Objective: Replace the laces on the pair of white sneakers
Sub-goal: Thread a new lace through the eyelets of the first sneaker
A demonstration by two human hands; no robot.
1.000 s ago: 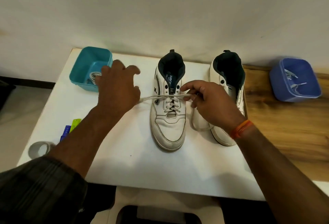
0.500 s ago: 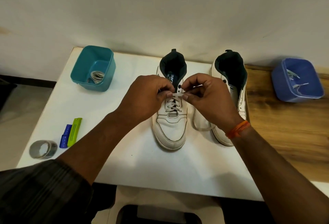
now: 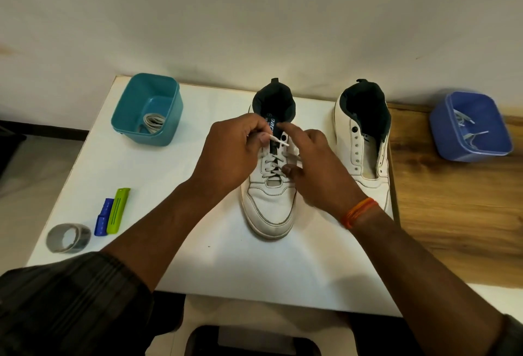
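L hand point(image 3: 235, 155) pinches lace tip point(image 3: 278, 140) over left sneaker point(image 3: 270, 186), mid-table point(image 3: 198, 256). R hand point(image 3: 317, 169) rests on laces, index straight, gripping nothing. Unlaced sneaker point(image 3: 365, 140) beside.

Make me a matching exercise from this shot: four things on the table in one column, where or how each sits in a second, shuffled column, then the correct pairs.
Things
1. teal bin
2. blue bin
3. left sneaker
4. tape roll

Places or states
A. near left corner of the white board
B. on the bare wood, far right
C. partly laced, a lace tip pinched over it
D. far left by the wall, a coiled lace inside

Pairs: 1-D, 2-B, 3-C, 4-A
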